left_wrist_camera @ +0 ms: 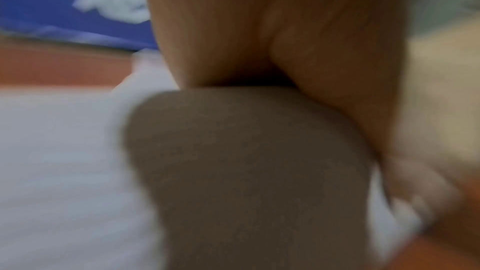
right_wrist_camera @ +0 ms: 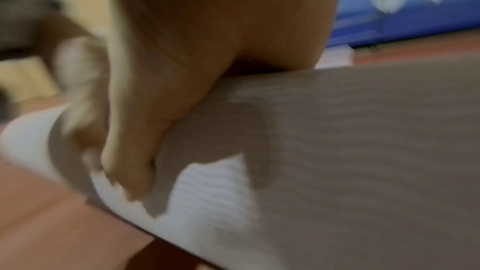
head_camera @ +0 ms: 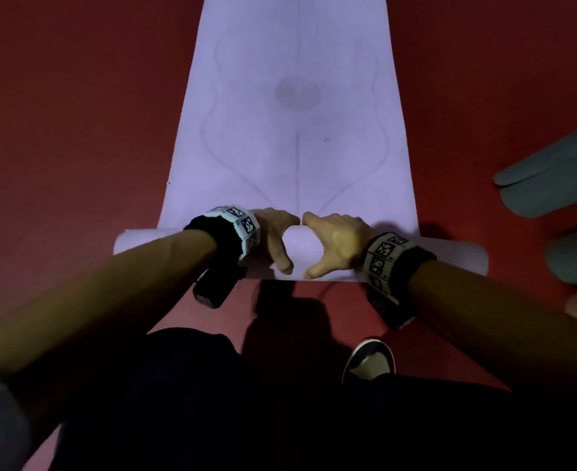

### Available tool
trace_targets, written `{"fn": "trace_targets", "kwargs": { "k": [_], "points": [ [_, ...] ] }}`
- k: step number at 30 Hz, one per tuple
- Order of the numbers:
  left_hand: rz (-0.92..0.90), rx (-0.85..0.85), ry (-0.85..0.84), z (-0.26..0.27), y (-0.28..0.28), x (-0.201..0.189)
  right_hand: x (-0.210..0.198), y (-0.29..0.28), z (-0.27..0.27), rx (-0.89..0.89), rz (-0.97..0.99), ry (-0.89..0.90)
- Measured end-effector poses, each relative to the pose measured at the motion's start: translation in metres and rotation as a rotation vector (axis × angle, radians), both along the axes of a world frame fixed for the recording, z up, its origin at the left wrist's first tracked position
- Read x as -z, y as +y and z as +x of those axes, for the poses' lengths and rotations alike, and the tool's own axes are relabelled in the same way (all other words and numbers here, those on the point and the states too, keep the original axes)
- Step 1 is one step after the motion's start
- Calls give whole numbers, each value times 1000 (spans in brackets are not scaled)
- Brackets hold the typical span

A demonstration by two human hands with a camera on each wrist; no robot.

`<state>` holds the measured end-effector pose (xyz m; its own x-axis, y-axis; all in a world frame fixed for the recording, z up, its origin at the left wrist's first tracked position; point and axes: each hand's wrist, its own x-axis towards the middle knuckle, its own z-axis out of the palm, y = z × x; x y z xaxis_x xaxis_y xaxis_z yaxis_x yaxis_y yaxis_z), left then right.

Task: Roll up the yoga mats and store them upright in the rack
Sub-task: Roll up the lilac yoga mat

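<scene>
Your pale lilac foam yoga mat [head_camera: 290, 107] lies flat on the red floor [head_camera: 76, 113], running straight away from you. Its near end is already turned into a low roll [head_camera: 300, 248] lying crosswise in front of your knees. The roll's long axis runs left to right; the unrolled length stretches forward, at right angles to it.

Both hands sit on the middle of the roll, side by side. Your left hand [head_camera: 273, 239] curls over the top, thumb on the near side and fingers draped over the far side. Your right hand [head_camera: 334, 244] mirrors it, and the two index fingertips nearly meet above the roll. Both hands are wrapped round the roll, not flat on it. The right wrist view confirms the grip: thumb [right_wrist_camera: 130, 151] pressed into the ribbed white underside, palm over the crest. The left wrist view is blurred, but shows the palm bearing on the roll.

Neither hand is nearer; they are level, each just off centre. The outer ends of the roll stick out well past both wrists, unheld.

Judgement: the next push goes forward, away from you, along the mat's length. With both hands bunched at the centre, the ends may lag and the roll may cone. Spreading the hands apart would keep it square.

No rack is in view. Grey-green mats [head_camera: 552, 178] lie at your right, well apart.
</scene>
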<state>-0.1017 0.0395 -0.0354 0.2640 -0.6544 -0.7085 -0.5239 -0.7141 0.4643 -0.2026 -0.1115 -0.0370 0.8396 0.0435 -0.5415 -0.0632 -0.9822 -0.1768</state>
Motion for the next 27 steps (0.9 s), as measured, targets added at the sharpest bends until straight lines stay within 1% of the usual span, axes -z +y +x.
{"fn": "trace_targets", "kwargs": {
  "k": [1, 4, 6, 8, 10, 12, 13, 14, 16, 18, 20, 22, 24, 25, 27],
  "points": [
    [-25, 20, -56, -4, 1, 3, 0, -1, 2, 22, 0, 19],
    [-87, 148, -328, -16, 4, 12, -1, -8, 8, 107, 67, 107],
    [-90, 172, -413, -19, 5, 12, -2, -10, 10, 115, 87, 134],
    [-60, 126, -394, -14, 2, 7, -3, -11, 10, 120, 93, 134],
    [-38, 64, -268, -4, -3, 5, -3, -10, 8, 103, 90, 87],
    [-41, 32, -129, 2, -4, 6, -1, -7, 3, 39, 67, 21],
    [-49, 23, -104, 3, -4, 9, -1, -6, 2, 27, 54, 4],
    [-50, 22, -113, 1, -3, 9, 0, -5, 2, 33, 40, -2],
    [-67, 39, -237, -6, 0, 12, 0, -7, 6, 62, 19, 9],
    [-119, 121, -385, -13, 4, 13, -1, -9, 10, 109, 41, 42],
    [-127, 175, -452, -17, 5, 12, -2, -9, 13, 124, 66, 71],
    [-92, 146, -461, -15, 7, 11, -3, -7, 15, 120, 77, 92],
    [-66, 109, -435, -11, 7, 9, -4, -3, 12, 130, 98, 82],
    [-50, 94, -385, -8, 6, 9, -3, -2, 8, 120, 104, 59],
    [-10, 51, -204, 0, 3, 7, 2, 3, -1, 56, 97, 0]
  ]
}}
